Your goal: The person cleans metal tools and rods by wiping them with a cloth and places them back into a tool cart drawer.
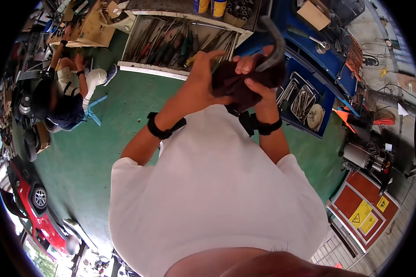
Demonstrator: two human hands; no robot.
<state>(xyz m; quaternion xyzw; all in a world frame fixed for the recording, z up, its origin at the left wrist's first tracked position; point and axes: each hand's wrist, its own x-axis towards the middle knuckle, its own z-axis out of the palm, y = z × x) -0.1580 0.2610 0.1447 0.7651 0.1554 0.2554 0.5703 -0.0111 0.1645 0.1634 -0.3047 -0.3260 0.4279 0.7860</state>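
In front of my chest, a dark maroon cloth (233, 85) is bunched between my two hands. My left hand (196, 85) grips its left side, the thumb low and the index finger stretched out above. On the other side, my right hand (262, 92) pinches the cloth around the lower end of a curved grey bar (277, 41). The bar hooks upward past the fingers, and its lower part is hidden in the cloth. Just beyond my left hand, an open drawer (155, 71) holds many screwdrivers (185, 48) and rods.
A blue drawer (326, 122) with wrenches (304, 102) stands open at right, beneath a blue tool cabinet (305, 44). Spray cans (218, 8) stand above the screwdrivers. At left, another person (62, 99) sits on a blue stool (94, 111). A red car (44, 226) is at lower left.
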